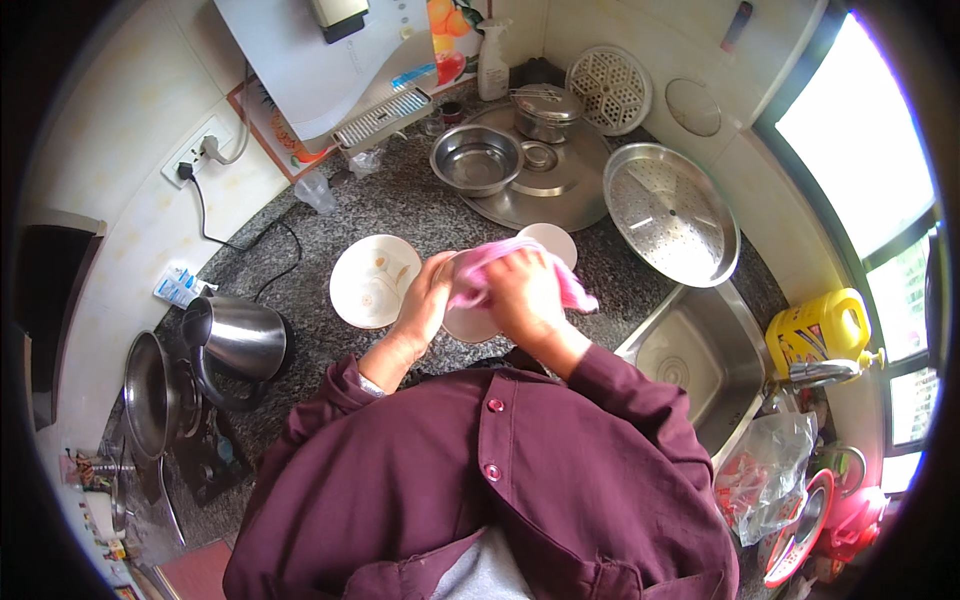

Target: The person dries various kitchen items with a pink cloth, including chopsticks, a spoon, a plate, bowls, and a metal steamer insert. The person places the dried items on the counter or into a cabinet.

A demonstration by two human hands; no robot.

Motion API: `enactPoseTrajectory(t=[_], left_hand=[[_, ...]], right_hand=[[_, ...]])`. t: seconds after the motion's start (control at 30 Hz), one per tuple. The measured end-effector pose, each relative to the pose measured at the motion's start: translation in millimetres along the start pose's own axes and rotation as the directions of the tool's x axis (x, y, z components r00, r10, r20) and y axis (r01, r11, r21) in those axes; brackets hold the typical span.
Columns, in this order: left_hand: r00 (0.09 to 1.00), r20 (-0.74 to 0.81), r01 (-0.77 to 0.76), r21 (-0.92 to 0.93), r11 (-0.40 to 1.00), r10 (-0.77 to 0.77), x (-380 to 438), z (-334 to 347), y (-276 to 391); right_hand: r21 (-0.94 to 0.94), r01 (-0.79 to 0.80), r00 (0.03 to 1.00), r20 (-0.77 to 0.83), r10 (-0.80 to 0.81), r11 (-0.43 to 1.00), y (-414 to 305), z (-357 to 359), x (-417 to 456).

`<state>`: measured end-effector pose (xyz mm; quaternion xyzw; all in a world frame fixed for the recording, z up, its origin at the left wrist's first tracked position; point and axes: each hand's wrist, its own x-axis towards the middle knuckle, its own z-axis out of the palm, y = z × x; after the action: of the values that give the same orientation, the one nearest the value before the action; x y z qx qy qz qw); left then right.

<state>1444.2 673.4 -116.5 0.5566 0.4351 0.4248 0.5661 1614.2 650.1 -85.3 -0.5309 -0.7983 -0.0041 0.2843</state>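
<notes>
Between my hands is a pale bowl (471, 325), mostly covered by my fingers and a pink cloth (576, 291). My left hand (421, 304) grips the bowl's left side. With my right hand (525, 296) I hold the cloth bunched against the bowl's far rim and inside. Just left of my left hand a white bowl (373, 281) with a faint brown pattern sits on the speckled granite counter (405, 202). Beyond my right hand stands a smaller white dish (551, 241), partly hidden by the cloth.
A steel basin (477, 161) rests on a large pot lid (577, 202), with a lidded pot (547, 112) behind. A perforated steamer tray (671, 214) leans near the sink (686, 360). An electric kettle (244, 337) and a pan (150, 394) stand left. A yellow jug (814, 330) is right.
</notes>
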Motion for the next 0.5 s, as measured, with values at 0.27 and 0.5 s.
enactPoseTrajectory(t=[0.27, 0.5], left_hand=[[0.986, 0.117, 0.164, -0.771, 0.615, -0.116, 8.4, -43.1, 9.8], [0.925, 0.274, 0.378, -0.723, 0.578, -0.263, 13.4, -16.2, 0.6]], right_hand=[[0.889, -0.188, 0.943, 0.045, 0.328, 0.418, 43.4, -28.6, -31.6], [0.356, 0.348, 0.917, -0.321, -0.235, 0.867, -8.8, -24.4, -7.3]])
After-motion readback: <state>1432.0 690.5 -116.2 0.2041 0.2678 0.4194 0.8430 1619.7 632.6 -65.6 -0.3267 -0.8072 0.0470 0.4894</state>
